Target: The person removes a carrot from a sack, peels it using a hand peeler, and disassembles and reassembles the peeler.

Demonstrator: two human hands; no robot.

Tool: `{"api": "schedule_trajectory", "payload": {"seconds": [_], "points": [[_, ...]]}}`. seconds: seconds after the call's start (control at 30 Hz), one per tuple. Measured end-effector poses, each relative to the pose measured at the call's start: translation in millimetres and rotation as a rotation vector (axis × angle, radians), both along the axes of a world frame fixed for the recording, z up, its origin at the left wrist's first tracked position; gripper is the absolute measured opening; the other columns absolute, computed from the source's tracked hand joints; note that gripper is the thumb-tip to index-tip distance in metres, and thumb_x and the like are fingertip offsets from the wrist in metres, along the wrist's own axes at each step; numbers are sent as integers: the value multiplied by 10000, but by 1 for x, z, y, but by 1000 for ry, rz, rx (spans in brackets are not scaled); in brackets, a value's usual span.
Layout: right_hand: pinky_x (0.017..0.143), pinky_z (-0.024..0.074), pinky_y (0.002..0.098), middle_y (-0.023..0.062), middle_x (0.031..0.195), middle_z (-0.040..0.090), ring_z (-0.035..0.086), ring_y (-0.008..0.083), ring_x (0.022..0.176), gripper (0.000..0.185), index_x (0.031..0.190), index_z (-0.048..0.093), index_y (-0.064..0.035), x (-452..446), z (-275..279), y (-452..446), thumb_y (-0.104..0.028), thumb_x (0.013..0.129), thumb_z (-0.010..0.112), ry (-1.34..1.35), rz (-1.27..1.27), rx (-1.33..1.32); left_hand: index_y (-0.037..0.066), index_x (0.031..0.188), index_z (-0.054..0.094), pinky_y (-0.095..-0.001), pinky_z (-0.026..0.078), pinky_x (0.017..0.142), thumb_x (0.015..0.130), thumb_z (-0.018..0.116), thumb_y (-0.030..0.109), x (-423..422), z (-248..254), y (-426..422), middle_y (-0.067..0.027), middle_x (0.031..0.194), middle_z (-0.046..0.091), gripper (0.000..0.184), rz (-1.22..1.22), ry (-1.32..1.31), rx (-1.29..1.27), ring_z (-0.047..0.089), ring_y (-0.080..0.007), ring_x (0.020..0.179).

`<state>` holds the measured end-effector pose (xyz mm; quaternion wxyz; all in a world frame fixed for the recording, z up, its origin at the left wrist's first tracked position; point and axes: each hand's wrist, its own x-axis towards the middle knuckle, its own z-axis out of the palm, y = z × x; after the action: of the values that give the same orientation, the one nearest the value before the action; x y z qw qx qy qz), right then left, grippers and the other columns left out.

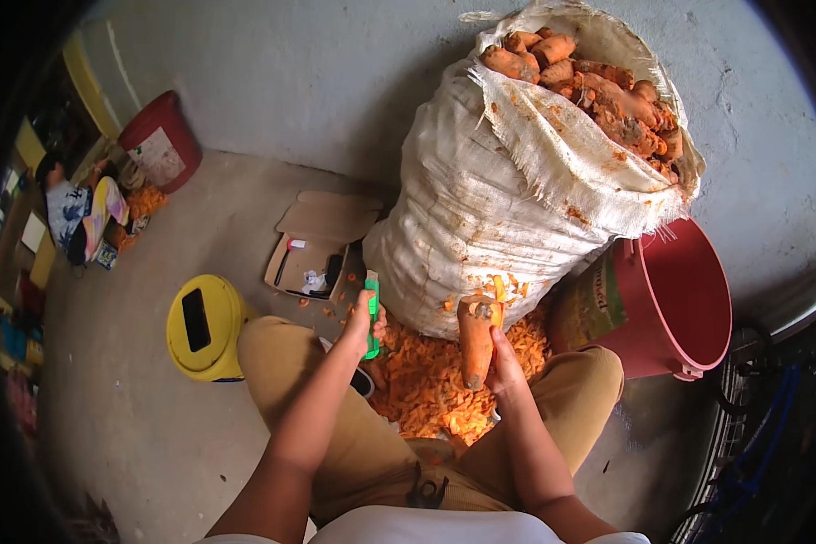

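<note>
Head, one green cutter [373, 313], one held root [476, 346]

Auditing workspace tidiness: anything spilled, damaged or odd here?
Orange peelings lie heaped loose at the foot of the white sack, uncontained, so they look spilled. The sack's rim is frayed, suggesting wear. Nothing else clearly stands out.

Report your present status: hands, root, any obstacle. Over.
Left hand gripping green cutter. Right hand holding orange root. Bulky sack close ahead; peelings heaped below.
</note>
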<state>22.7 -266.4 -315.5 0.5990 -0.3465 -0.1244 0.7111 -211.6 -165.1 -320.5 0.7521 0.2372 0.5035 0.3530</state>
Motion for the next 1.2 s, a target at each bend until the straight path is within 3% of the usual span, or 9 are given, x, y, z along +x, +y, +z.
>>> {"api": "schedule_trajectory", "payload": {"seconds": [0.27,0.4,0.43,0.53,0.63,0.73,0.9,1.03,1.2], "points": [[804,438,361,103,1074,511,523,216,936,565,1190,378,-59,-10,-1,11,-380,770,579,-50,-5,22,95,509,384,-244,278,359,765,360,511,-7,-21,4,-6,411,320,489,-101,239,-88,306,-112,344],[806,433,345,84,1091,488,503,201,961,566,1204,352,-62,-9,2,13,-322,766,598,15,16,22,55,679,466,-282,360,411,796,385,520,-12,-70,13,-41,501,405,487,-171,471,-105,407,-148,403],[809,429,337,75,1101,477,493,195,976,571,1211,339,-63,-9,4,13,-295,764,608,44,30,25,18,851,496,-306,417,477,809,394,514,-14,-86,17,-71,600,500,508,-173,518,-112,500,-181,480],[819,421,329,75,1107,471,487,193,981,571,1215,330,-62,-8,6,12,-269,765,613,39,18,32,8,1055,463,-316,458,593,831,385,477,-16,-126,25,-138,822,563,526,-165,658,63,575,-202,679],[829,410,323,80,1112,464,479,190,991,570,1209,326,-49,-7,5,11,-223,757,627,2,-6,42,-34,1114,453,-308,444,764,836,384,458,-7,-134,26,-191,1041,522,569,-175,1288,382,530,-204,956],[838,400,310,88,1108,462,470,185,1000,571,1202,322,-37,-5,3,10,-184,749,637,-96,-23,82,18,1195,383,-343,417,827,837,345,504,14,-73,21,-190,1143,461,605,-332,799,335,431,-207,1099],[862,379,300,112,1075,483,473,176,985,666,1172,321,10,1,10,12,-185,672,715,-279,158,131,49,1256,284,-393,476,722,783,302,635,35,22,-8,-172,1168,451,754,-716,-248,-47,536,-289,967],[817,392,275,141,996,522,499,169,906,711,1142,334,25,8,27,13,-227,627,754,-860,514,245,42,1230,311,-399,497,702,801,349,582,35,15,-13,-183,1071,519,690,-910,-415,-112,574,-324,885],[774,402,275,122,923,552,500,159,858,632,1099,387,-7,10,23,9,-225,630,750,-1010,595,302,42,1212,342,-436,473,758,814,470,381,39,-8,-28,-183,1097,507,538,-850,-385,-214,548,-360,924]]}}
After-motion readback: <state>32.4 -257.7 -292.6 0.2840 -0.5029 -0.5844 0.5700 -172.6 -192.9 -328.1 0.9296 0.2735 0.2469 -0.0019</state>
